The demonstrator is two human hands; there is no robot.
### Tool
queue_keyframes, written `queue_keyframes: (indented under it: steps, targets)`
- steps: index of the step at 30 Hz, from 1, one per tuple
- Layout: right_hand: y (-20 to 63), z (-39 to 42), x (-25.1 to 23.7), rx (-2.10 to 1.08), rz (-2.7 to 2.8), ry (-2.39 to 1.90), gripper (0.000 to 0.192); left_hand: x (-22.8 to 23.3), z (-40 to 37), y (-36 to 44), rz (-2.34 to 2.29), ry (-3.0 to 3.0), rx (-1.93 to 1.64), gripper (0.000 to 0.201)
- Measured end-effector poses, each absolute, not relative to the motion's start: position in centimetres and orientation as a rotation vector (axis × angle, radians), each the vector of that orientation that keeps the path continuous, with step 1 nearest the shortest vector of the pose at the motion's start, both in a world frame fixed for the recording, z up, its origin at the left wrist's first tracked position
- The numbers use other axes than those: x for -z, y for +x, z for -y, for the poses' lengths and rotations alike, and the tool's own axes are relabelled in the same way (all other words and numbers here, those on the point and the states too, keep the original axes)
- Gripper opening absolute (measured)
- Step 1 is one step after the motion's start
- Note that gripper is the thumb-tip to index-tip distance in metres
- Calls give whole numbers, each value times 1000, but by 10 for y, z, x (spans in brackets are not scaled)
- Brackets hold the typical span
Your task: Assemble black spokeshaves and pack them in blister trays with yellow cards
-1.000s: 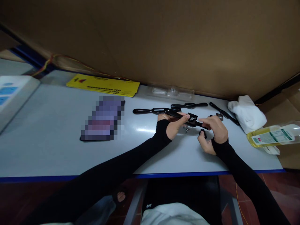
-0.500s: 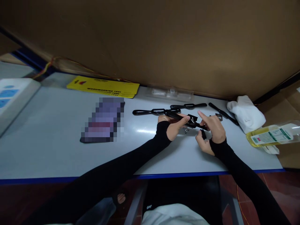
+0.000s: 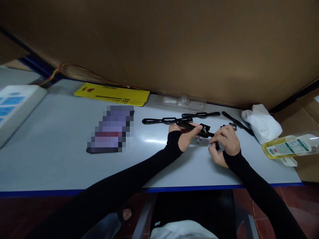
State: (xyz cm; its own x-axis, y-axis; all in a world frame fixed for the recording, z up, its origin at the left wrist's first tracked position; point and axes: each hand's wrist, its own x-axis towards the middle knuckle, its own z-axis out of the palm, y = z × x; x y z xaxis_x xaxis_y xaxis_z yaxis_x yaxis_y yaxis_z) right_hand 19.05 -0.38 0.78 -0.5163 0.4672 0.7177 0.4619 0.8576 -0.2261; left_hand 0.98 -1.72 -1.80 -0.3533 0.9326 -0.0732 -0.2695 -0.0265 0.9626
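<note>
My left hand (image 3: 185, 137) is wrapped around the black spokeshave (image 3: 185, 125), its thumb pressed beside the middle plate and its small screw. My right hand (image 3: 225, 144) is closed at the spokeshave's right end, thumb and fingers pinching a small black flat part (image 3: 217, 145). A shiny metal thumbscrew (image 3: 198, 140) shows just below the spokeshave. Behind my hands lie a black spokeshave body (image 3: 157, 120), another body (image 3: 201, 115) farther back, and a third body (image 3: 238, 122) slanting at the right. Small dark plates (image 3: 233, 126) lie just beyond my right fingers.
Yellow printed cards (image 3: 112, 94) and a clear plastic blister (image 3: 183, 101) lie along the back. A blurred-out phone (image 3: 111, 129) is left of centre. At right are a white cloth (image 3: 263, 122) and a bottle of yellow liquid (image 3: 286, 146). A white box (image 3: 22, 103) stands far left.
My right index finger, stretched out before, has curled down toward the small black part and the spokeshave's end. My left hand keeps its grip. The view has shifted slightly.
</note>
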Motion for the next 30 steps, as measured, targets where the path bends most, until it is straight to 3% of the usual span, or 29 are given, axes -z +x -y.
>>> queue_keyframes:
  steps: [2, 6, 11, 17, 19, 21, 24, 27, 30]
  targets:
    - [190, 5, -9, -61, 2172, -709, 23, 17, 17, 10, -1288, 806, -1581, 26]
    - [185, 6, -10, -43, 2114, -787, 40, 16, 18, 10, -1271, 832, -1588, 26]
    - [189, -10, -3, 103, 2186, -620, 39, 21, 19, 11, -1254, 900, -1601, 22]
    - [193, -17, 4, 190, 2289, -691, 7, 23, 21, 13, -1278, 940, -1563, 18]
    - [190, -14, 3, 98, 2232, -749, 27, 22, 22, 14, -1258, 945, -1575, 17]
    - [188, -10, 0, 12, 2153, -771, 34, 20, 23, 14, -1260, 943, -1574, 18]
    - [189, -9, -5, 7, 2154, -708, 8, 19, 23, 13, -1253, 945, -1574, 22]
    - [193, -15, -5, 74, 2263, -541, 38, 20, 21, 11, -1254, 934, -1569, 23]
    - [198, -24, 0, 131, 2290, -486, 38, 21, 19, 11, -1272, 893, -1558, 20]
